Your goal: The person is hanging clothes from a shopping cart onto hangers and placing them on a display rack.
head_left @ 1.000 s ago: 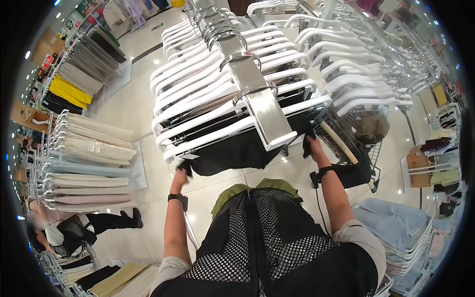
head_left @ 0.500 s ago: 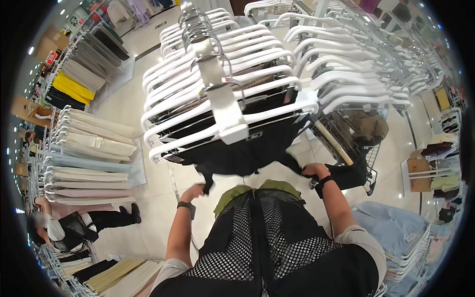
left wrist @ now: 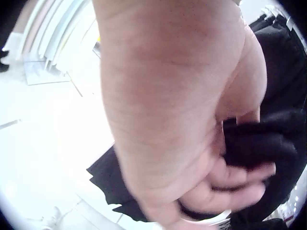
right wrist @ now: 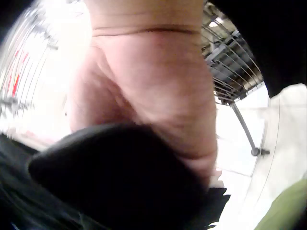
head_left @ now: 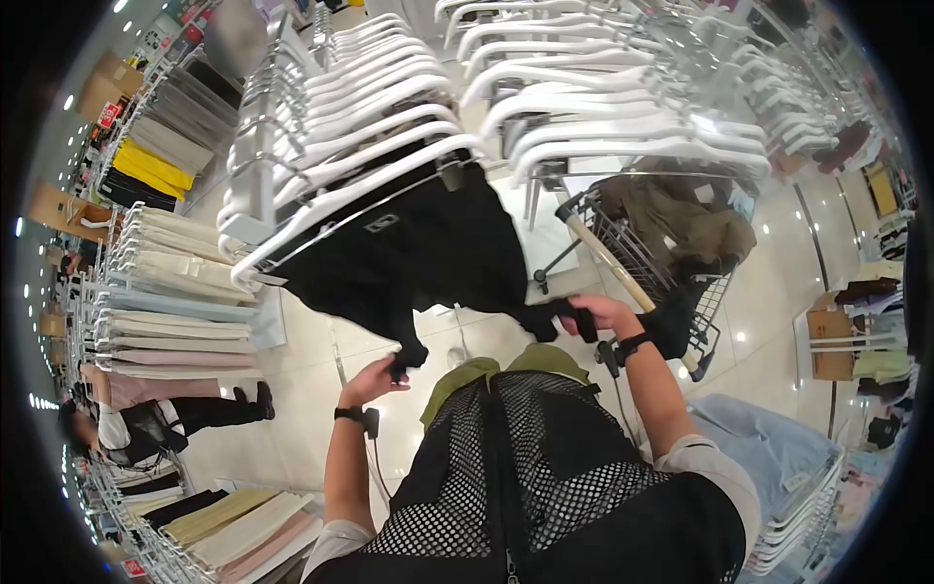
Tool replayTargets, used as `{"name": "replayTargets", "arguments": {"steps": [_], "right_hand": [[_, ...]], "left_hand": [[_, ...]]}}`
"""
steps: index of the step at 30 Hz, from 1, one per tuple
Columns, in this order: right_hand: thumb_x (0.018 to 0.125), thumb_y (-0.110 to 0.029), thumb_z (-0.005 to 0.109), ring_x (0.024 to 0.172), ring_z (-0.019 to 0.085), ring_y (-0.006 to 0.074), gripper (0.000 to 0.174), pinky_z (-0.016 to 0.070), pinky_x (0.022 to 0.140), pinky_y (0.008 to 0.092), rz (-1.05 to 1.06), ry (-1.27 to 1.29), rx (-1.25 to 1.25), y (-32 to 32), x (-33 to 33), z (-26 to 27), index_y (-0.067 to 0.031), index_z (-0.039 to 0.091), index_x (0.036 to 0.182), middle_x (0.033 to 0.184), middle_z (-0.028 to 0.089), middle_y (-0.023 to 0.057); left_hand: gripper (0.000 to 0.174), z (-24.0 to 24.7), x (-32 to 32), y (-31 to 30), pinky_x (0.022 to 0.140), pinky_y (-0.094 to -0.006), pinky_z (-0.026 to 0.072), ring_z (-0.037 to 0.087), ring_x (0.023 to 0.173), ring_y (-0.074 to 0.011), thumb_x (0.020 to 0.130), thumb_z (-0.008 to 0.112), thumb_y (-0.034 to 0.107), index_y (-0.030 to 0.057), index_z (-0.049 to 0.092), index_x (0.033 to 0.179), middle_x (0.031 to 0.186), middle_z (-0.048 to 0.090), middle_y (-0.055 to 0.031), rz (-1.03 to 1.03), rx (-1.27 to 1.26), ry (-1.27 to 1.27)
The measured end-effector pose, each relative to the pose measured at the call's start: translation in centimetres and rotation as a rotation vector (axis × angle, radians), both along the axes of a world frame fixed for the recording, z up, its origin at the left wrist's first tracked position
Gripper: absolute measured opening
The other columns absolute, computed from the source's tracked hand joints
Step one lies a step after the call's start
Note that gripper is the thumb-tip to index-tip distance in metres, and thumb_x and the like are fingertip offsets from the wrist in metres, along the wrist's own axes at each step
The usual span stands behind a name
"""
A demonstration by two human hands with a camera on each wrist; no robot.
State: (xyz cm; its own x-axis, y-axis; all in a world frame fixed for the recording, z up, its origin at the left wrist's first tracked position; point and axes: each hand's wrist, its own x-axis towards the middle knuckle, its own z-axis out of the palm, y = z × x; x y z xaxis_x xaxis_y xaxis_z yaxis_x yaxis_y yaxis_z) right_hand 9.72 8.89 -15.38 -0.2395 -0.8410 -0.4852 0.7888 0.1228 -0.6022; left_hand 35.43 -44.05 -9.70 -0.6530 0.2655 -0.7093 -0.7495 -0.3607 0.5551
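Holding the black garment (head_left: 418, 258) by two lower ends, drawn out from the front hanger (head_left: 331, 201) toward the body. With the left hand (head_left: 373, 380), pinching one gathered end, fingers bent in with hardly any gap around the cloth; in the left wrist view, curled loosely below the thumb. With the right hand (head_left: 603, 313), gripping the other end in a closed curl; too covered by cloth in the right wrist view to tell the exact finger placement. Near the cart (head_left: 620, 270) on that side. Attached along the top to the hanger, with a clip (head_left: 451, 177) visible, at the end of the rail (head_left: 255, 190).

Since a second ago, turned from facing the rail squarely to seeing it off to the left. Opened from a narrow dark strip into a broad front, with the label (head_left: 381, 223) now in plain sight.

For the work in hand, judging by this: well past taking hold, stretched between hanger and hands, not taken off.
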Motion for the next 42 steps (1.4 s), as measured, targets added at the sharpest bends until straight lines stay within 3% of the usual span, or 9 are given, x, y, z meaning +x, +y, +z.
{"name": "replayTargets", "arguments": {"steps": [3,7,11,15,17,19,25,33,42], "right_hand": [[0.104,-0.035,0.048,0.074,0.057,0.0181,0.03,0.0488,0.068,0.032,-0.547,-0.164,-0.06,-0.2,-0.2,-0.6,-0.0069,0.06,0.107,0.089,0.064,0.0052],[0.096,-0.037,0.064,0.096,0.064,0.0163,0.047,0.0512,0.081,0.0362,-0.181,0.488,0.628,0.1,1.4,-1.8,-0.0017,0.061,0.126,0.108,0.068,0.0059],[0.094,-0.049,0.068,0.107,0.061,0.0222,0.069,0.049,0.093,0.0378,-0.173,0.244,0.467,1.9,6.3,-1.3,0.0032,0.053,0.136,0.117,0.065,0.0131],[0.093,-0.053,0.069,0.125,0.054,0.0319,0.081,0.0487,0.103,0.0416,-0.329,0.689,0.792,4.7,11.2,-7.1,0.0047,0.042,0.143,0.145,0.044,0.0207],[0.092,-0.049,0.071,0.131,0.051,0.0372,0.08,0.0476,0.106,0.0476,-0.756,0.113,0.558,6.5,14.8,-4.5,0.0039,0.04,0.143,0.148,0.04,0.0219],[0.096,-0.032,0.071,0.126,0.055,0.0401,0.058,0.049,0.104,0.0524,-0.833,-0.222,0.167,9.7,16.8,-2.2,0.0002,0.046,0.138,0.141,0.047,0.0199],[0.098,-0.028,0.066,0.116,0.061,0.033,0.039,0.0506,0.1,0.0497,-0.995,0.021,0.356,15.1,26.7,1.8,-0.0023,0.057,0.127,0.119,0.064,0.0118],[0.097,-0.027,0.064,0.099,0.067,0.0263,0.035,0.0544,0.085,0.0397,-0.971,-0.13,0.752,20.2,30.1,-3.3,-0.0091,0.06,0.128,0.127,0.065,0.0098],[0.1,-0.042,0.062,0.089,0.067,0.0166,0.051,0.0551,0.07,0.0319,-0.804,0.305,0.496,13.0,16.2,2.9,0.0002,0.059,0.13,0.111,0.068,0.0082]], "left_hand": [[0.033,-0.7,1.0,1.3,0.092,-0.041,0.0518,0.06,0.084,-0.0151,0.104,0.051,0.041,0.0135,0.061,0.118,0.101,0.064,-0.0022,0.457,0.045,0.202],[0.04,-3.5,2.9,2.9,0.07,-0.0296,0.0536,0.065,0.093,-0.0128,0.1,0.055,0.02,0.0104,0.052,0.139,0.116,0.066,-0.0018,0.187,-0.953,0.181],[0.061,-4.1,5.0,5.0,0.08,-0.043,0.0579,0.064,0.11,-0.0242,0.1,0.059,0.022,0.0112,0.032,0.154,0.132,0.058,-0.0094,0.076,-0.715,-0.045],[0.066,-5.9,6.1,4.7,0.094,-0.0467,0.0548,0.066,0.118,-0.0291,0.103,0.054,0.027,0.0036,0.026,0.157,0.134,0.061,-0.0116,-0.105,-0.492,-0.06],[0.056,-7.9,6.0,2.8,0.095,-0.0452,0.0531,0.066,0.116,-0.0276,0.103,0.049,0.027,0.0079,0.036,0.154,0.134,0.064,-0.0111,-0.187,-0.455,-0.12],[0.047,-10.2,5.8,0.8,0.093,-0.0438,0.0518,0.066,0.114,-0.0261,0.103,0.047,0.027,0.0126,0.046,0.148,0.133,0.066,-0.0103,-0.299,-0.497,-0.163],[0.038,-22.9,5.9,-1.1,0.063,-0.0397,0.0508,0.067,0.087,-0.0234,0.098,0.054,0.012,0.0124,0.055,0.135,0.114,0.07,-0.0108,-0.37,-0.405,-0.104],[0.04,-18.1,10.5,6.3,0.069,-0.0358,0.0514,0.07,0.092,-0.0219,0.099,0.055,0.017,0.0111,0.057,0.138,0.121,0.071,-0.0084,-0.719,-0.306,-0.123],[0.038,-14.8,17.1,6.0,0.077,-0.0393,0.0512,0.07,0.099,-0.0223,0.102,0.052,0.026,0.014,0.057,0.137,0.123,0.07,-0.0054,-0.265,-0.701,-0.465]]}}
